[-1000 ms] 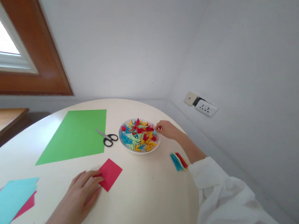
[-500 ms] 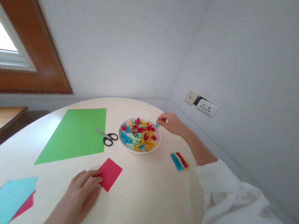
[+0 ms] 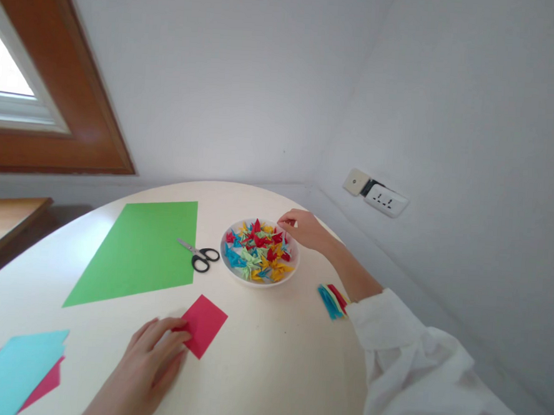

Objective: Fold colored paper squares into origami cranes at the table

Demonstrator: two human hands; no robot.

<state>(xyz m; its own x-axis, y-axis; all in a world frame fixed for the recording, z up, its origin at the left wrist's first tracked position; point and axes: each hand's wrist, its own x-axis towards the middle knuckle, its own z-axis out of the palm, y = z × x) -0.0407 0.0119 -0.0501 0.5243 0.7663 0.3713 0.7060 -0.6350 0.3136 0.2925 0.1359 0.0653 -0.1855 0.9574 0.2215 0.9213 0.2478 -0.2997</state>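
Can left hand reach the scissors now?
Probably yes. The left hand rests on the red paper; the scissors lie beyond it, between the green sheet and the bowl, with only open tabletop between.

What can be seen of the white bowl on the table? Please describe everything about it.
The white bowl is round and shallow, smooth like ceramic or plastic. It stands upright on the cream table, right of the scissors and apart from them. Small folded paper pieces in red, blue, yellow and light green fill it in a heap. The right hand reaches over its far right rim, fingertips at the pieces; whether it touches the rim is unclear.
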